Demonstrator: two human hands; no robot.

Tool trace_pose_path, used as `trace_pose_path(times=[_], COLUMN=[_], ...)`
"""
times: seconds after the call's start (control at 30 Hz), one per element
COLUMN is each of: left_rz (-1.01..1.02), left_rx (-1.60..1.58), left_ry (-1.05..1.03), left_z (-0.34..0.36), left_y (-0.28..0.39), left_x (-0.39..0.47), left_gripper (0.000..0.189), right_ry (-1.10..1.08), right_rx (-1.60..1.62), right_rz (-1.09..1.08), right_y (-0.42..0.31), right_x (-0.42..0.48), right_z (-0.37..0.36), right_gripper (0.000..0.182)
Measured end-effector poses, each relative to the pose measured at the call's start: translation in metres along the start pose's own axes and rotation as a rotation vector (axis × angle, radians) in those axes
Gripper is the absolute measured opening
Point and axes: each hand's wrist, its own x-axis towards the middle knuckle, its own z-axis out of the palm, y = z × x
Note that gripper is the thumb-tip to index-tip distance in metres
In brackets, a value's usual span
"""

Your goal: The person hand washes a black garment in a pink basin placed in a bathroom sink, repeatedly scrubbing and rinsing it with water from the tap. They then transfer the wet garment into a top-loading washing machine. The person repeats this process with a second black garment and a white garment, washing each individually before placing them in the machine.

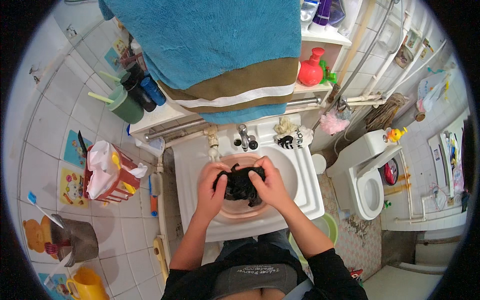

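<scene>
A bunched black cloth [242, 185] is held between both hands over a pink plastic basin [240, 214]. My left hand [212, 183] grips its left side, thumb on top. My right hand [267, 179] pinches the right side, thumb pressed near the upper edge. The lower part of the cloth hangs into the basin, where there seems to be water. That basin sits in a white washbasin [309, 198], below a chrome faucet [243, 137]. The fingers beneath the cloth are partly hidden.
A blue towel [225, 41] hangs in front above the faucet. A printed plastic bag [294, 138] lies on the washbasin's back right corner. On the left wall is a red basket [112, 172]. A toilet [369, 195] stands right; a green tub [330, 228] is on the floor.
</scene>
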Motion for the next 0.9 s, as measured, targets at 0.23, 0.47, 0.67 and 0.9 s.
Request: trace_pose_path(times=[0.23,0.47,0.67,0.9], left_rz=[-0.400,-0.484,-0.463,-0.402], left_rx=[0.510,0.864,0.947,0.882], left_ry=[-0.124,-0.774,-0.907,-0.805], left_z=[0.033,0.081,0.088,0.079], left_y=[-0.151,-0.198,-0.216,-0.226], left_x=[-0.047,-0.089,-0.098,-0.090], left_gripper=[0.018,0.021,0.024,0.019], right_ry=[-0.267,-0.648,-0.732,-0.801], right_rx=[-0.510,-1.016,-1.080,-0.935], right_rz=[0.447,0.308,0.331,0.591], right_y=[0.102,0.208,0.240,0.209], right_x=[-0.020,-0.081,-0.094,-0.055], right_z=[0.031,0.069,0.072,0.062], right_gripper=[0.018,0.042,0.043,0.038])
